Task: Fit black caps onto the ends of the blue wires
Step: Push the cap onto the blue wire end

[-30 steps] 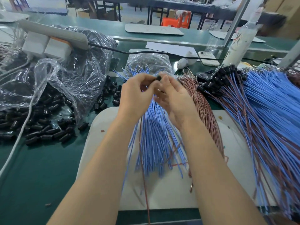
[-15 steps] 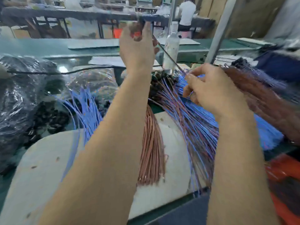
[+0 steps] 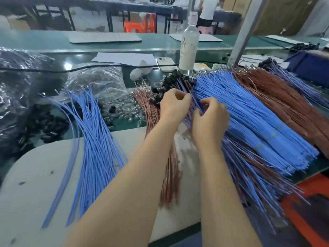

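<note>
Green factory table [image 3: 44,40] with a pale mat [image 3: 35,175] on it, more benches blurred behind. From my remote seat I read both hands working over the capped pile. The left hand [image 3: 173,106] and right hand [image 3: 210,120] each have fingers [image 3: 186,98] curled, pinching a thin blue wire [image 3: 195,104] that runs up between them toward the cluster of black caps [image 3: 170,81]. With the motion blur it may be more than one strand. Uncapped wires [image 3: 96,136] fan across the mat to the left. Loose caps [image 3: 49,122] lie by the crinkly clear bag [image 3: 21,82] further left. Risks, my judgement: the wire is slim, smooth-sheathed and floppy, so it could snag neighbours in the dense pile and drag them out of order. The caps look like small, stubby, rubbery tubes, and a half-seated one could pop off under a tug. Coppery brown wires [image 3: 170,168] lie just beside and are easy to grab by mistake. A tall plastic bottle [image 3: 189,41] stands just behind the caps, and a stray sweep could tip it.
</note>
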Action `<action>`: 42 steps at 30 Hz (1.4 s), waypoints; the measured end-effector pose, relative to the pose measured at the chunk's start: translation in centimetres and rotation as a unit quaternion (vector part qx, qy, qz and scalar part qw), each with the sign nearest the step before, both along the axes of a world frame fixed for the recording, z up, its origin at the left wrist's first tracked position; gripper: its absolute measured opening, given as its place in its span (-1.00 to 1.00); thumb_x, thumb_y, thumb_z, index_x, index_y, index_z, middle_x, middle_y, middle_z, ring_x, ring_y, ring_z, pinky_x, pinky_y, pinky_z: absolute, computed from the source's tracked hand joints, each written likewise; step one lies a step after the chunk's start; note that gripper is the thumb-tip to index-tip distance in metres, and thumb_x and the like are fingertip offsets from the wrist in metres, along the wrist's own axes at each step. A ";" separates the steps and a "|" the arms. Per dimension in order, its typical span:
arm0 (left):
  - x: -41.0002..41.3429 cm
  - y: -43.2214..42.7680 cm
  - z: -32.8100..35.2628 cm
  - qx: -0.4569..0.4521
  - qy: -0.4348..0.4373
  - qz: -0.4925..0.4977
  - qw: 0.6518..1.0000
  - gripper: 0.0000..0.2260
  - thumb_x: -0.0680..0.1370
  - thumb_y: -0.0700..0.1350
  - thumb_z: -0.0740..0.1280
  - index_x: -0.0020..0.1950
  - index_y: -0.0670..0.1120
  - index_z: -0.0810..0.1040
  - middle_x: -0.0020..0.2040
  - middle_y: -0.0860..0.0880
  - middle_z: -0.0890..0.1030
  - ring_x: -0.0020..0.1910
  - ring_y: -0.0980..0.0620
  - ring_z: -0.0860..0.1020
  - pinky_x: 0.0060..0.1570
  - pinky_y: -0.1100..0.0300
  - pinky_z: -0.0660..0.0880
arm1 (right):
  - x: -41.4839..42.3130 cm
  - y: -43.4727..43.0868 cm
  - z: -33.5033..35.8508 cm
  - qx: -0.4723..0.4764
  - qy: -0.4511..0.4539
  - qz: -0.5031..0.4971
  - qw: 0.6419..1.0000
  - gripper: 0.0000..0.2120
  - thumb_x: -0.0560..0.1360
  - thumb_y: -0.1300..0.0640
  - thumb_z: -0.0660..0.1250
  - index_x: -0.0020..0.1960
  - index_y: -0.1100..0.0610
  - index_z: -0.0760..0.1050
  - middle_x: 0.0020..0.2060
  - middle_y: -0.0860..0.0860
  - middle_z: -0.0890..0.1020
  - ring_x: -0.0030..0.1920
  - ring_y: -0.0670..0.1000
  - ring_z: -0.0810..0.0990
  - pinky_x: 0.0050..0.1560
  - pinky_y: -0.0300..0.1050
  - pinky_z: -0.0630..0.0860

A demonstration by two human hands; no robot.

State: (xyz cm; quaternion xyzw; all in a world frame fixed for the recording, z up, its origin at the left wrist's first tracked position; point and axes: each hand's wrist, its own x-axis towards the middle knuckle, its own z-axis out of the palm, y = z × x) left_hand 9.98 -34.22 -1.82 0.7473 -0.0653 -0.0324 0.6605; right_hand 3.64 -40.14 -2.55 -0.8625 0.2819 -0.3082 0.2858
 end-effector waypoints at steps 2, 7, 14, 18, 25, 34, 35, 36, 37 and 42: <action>0.0 2.7 0.4 -0.027 -0.017 0.036 0.999 -0.87 0.53 -0.15 0.30 -0.22 0.00 0.47 -0.16 -0.09 0.63 -0.05 -0.13 0.62 0.07 -0.07 0.55 | 0.7 2.3 0.6 -0.007 -0.046 0.048 0.998 -0.77 0.51 0.18 0.29 0.17 0.10 0.51 0.12 0.12 0.52 0.13 0.15 0.44 0.06 -0.04 0.31; 0.3 12.6 0.8 -0.103 -0.045 0.168 0.979 -0.86 0.55 -0.20 0.26 -0.15 0.01 0.48 -0.19 0.01 0.59 -0.24 0.08 0.54 -0.18 0.20 0.49 | 3.5 9.7 0.7 0.028 0.040 0.262 0.964 -0.83 0.53 0.16 0.30 0.09 0.14 0.56 0.03 0.11 0.64 0.08 0.11 0.57 0.07 -0.09 0.43; -0.5 26.0 2.1 -0.158 -0.061 0.300 0.939 -0.88 0.56 -0.23 0.23 -0.12 -0.04 0.46 -0.27 0.03 0.59 -0.41 0.17 0.49 -0.40 0.33 0.41 | 6.2 20.9 -0.7 0.020 0.117 0.404 0.907 -0.77 0.53 0.21 0.24 0.13 0.12 0.57 0.09 0.09 0.64 0.11 0.12 0.56 0.12 -0.07 0.47; -1.1 30.1 2.8 -0.190 -0.052 0.306 0.931 -0.89 0.57 -0.22 0.22 -0.11 -0.05 0.46 -0.29 0.03 0.59 -0.36 0.12 0.50 -0.32 0.25 0.44 | 7.4 24.0 -1.4 -0.026 0.132 0.409 0.903 -0.60 0.53 0.33 0.16 0.30 0.06 0.49 0.23 0.08 0.54 0.21 0.13 0.48 0.12 -0.02 0.48; -0.8 30.5 3.0 -0.192 -0.040 0.292 0.936 -0.91 0.58 -0.20 0.23 -0.08 -0.04 0.48 -0.27 0.07 0.61 -0.37 0.22 0.53 -0.33 0.35 0.48 | 9.0 25.4 -1.9 -0.069 0.150 0.389 0.906 -0.58 0.53 0.36 0.13 0.30 0.08 0.47 0.18 0.08 0.55 0.19 0.14 0.47 0.10 0.01 0.49; -0.4 29.1 2.2 -0.197 -0.016 0.272 0.942 -0.93 0.59 -0.19 0.23 0.00 -0.06 0.49 -0.20 0.05 0.63 -0.31 0.20 0.55 -0.29 0.36 0.51 | 9.1 24.3 -1.2 -0.013 0.116 0.397 0.910 -0.70 0.55 0.31 0.14 0.19 0.11 0.51 0.05 0.09 0.61 0.01 0.10 0.56 0.03 0.03 0.54; -0.3 29.2 2.1 -0.200 -0.017 0.273 0.941 -0.93 0.59 -0.19 0.23 0.00 -0.06 0.49 -0.19 0.04 0.63 -0.31 0.19 0.54 -0.28 0.34 0.50 | 9.1 24.4 -1.1 -0.012 0.103 0.400 0.911 -0.71 0.54 0.30 0.15 0.17 0.11 0.53 0.05 0.08 0.61 0.01 0.09 0.56 0.03 0.02 0.54; -0.2 29.3 2.1 -0.203 -0.018 0.275 0.940 -0.93 0.59 -0.19 0.23 -0.01 -0.06 0.49 -0.18 0.03 0.63 -0.30 0.18 0.54 -0.27 0.32 0.50 | 9.0 24.5 -1.1 -0.013 0.092 0.404 0.910 -0.72 0.54 0.29 0.16 0.15 0.11 0.55 0.05 0.08 0.62 0.02 0.09 0.56 0.05 0.02 0.53; -0.2 29.4 2.1 -0.204 -0.017 0.276 0.939 -0.93 0.59 -0.19 0.23 -0.02 -0.06 0.49 -0.18 0.02 0.63 -0.30 0.17 0.53 -0.27 0.30 0.49 | 8.9 24.9 -1.0 -0.016 0.085 0.406 0.910 -0.73 0.53 0.27 0.18 0.13 0.11 0.58 0.05 0.07 0.62 0.05 0.09 0.56 0.05 0.03 0.53; 0.1 29.3 2.0 -0.219 -0.005 0.279 0.935 -0.93 0.58 -0.20 0.22 -0.03 -0.07 0.49 -0.23 0.05 0.62 -0.33 0.18 0.53 -0.29 0.33 0.49 | 8.8 27.3 -1.6 -0.153 0.149 0.354 0.911 -0.75 0.54 0.12 0.20 0.15 0.08 0.57 0.18 0.11 0.48 0.20 0.18 0.37 0.14 0.00 0.39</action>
